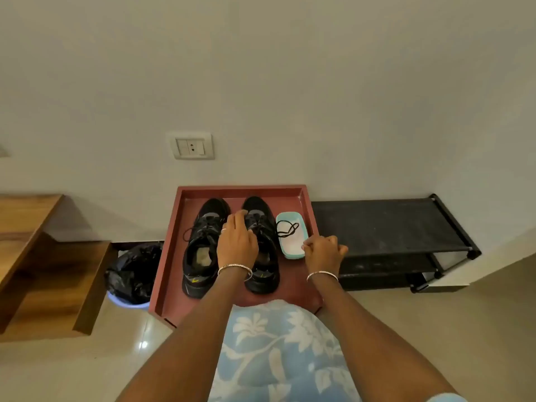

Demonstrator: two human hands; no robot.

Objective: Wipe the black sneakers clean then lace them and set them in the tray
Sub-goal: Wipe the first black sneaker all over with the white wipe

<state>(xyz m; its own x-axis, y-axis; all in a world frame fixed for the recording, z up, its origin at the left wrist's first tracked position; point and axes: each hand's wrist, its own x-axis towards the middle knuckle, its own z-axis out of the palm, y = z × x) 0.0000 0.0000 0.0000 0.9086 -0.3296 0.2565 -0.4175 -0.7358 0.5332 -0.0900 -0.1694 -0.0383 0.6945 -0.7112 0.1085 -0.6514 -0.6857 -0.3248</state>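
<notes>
1. Nearest the camera: lap in blue floral cloth (278, 352), both bare forearms reaching forward over it, a bangle on each wrist.
2. Tray (169, 256), dark red with a raised rim, sits on the tiled floor (72, 372) just past the lap, its far edge against the wall.
3. Left hand (236, 240) lies palm down on the right shoe (262, 282), fingers spread loosely over the tongue and lace area. Resting on it, not clamped. Ring on one finger.
4. Right hand (324, 250) is curled into a loose fist at the near right corner of the dish (290, 233). Cannot tell whether it pinches anything.
5. Both black sneakers are in the tray, side by side, toes toward the wall. Left shoe (203, 248) is laced, with lace loops spilling off its left side. On the right shoe, lacing is mostly hidden by the hand.
6. Dish is teal-rimmed with a white inside, in the tray just right of the right shoe. A loose black lace (287, 229) lies coiled in it.
7. Left of the tray: bin (132, 271) with a black bag liner, then a wooden desk (32, 256).
8. Right of the tray: low black rack (391, 224), touching the tray's side.
9. Farthest: plain wall with a switch plate (193, 146) above the tray.
</notes>
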